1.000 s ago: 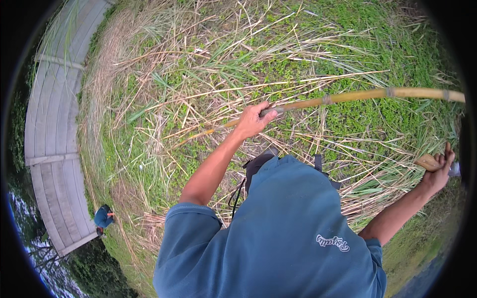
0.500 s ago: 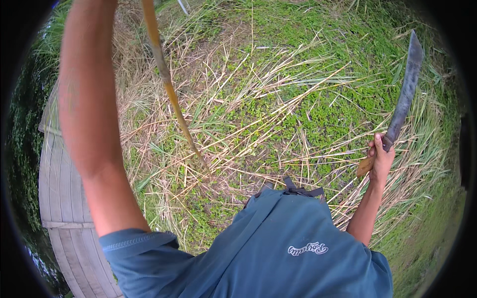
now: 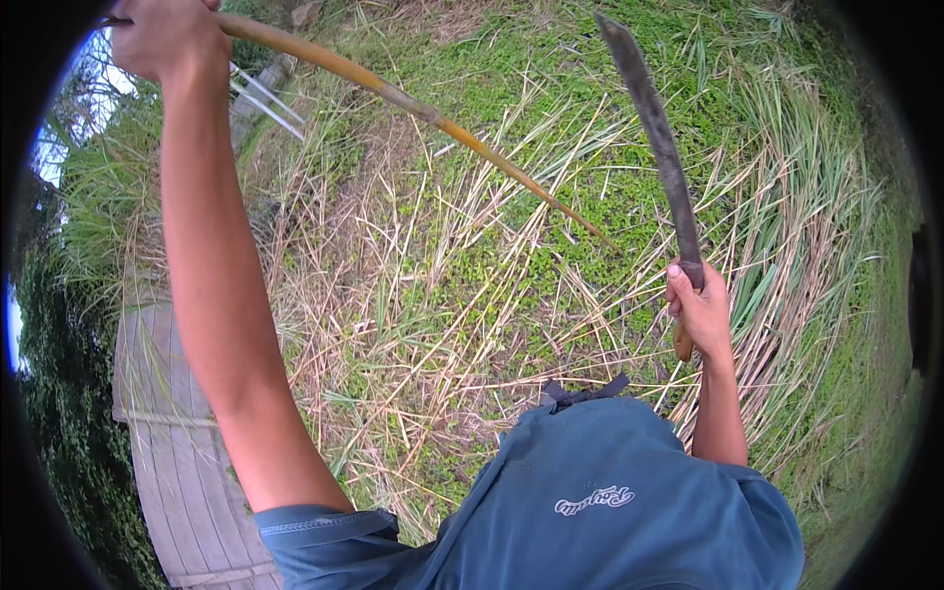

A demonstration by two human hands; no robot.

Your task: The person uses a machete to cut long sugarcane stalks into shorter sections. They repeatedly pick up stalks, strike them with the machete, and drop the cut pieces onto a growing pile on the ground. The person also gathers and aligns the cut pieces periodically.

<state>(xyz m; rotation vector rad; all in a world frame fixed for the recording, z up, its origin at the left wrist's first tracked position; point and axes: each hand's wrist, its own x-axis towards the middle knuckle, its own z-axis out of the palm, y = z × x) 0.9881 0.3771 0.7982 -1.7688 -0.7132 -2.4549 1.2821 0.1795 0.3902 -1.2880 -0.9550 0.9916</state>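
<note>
The left hand (image 3: 162, 39) gripped a yellow cane stalk (image 3: 413, 103) at eleven o'clock; the right hand (image 3: 700, 313) clenched a machete (image 3: 657, 138) (blade raised) at three o'clock.

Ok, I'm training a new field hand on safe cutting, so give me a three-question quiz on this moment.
1. True or false: the right hand grips a long dark blade by its handle.
2. What does the left hand hold? A) a rope B) a long yellowish stalk C) a bucket
3. Fill in: the blade points ____, away from the body.

Key: 1 true; 2 B; 3 upward. The blade stands clear of the stalk, above cut dry grass.
</note>
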